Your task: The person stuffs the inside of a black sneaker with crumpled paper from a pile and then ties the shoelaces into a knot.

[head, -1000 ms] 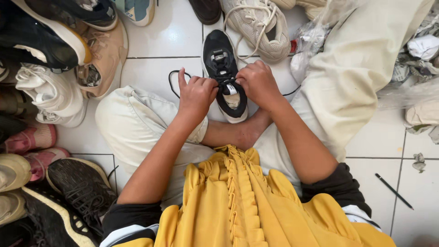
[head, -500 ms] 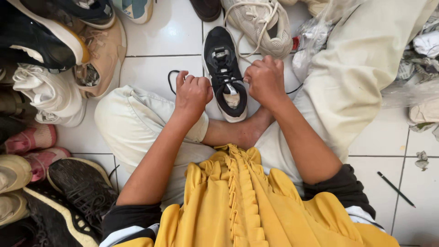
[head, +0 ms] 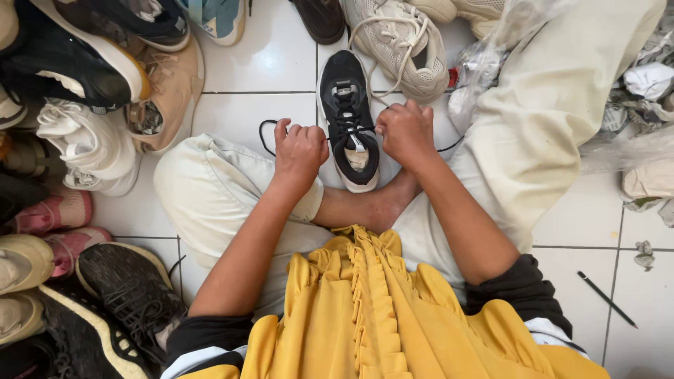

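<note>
Black mesh sneaker (head: 349, 119): left hand (head: 300, 149) and right hand (head: 406, 130) grips clamped on its thin laces (head: 337, 135).

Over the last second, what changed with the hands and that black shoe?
Both hands drew apart, pulling the black lace out to either side: the left hand slid left off the black sneaker, the right hand moved up and right. Each is closed on a lace end, and the lace now runs taut across the tongue. The sneaker, the white sneaker behind it and the shoe pile stayed put.
</note>
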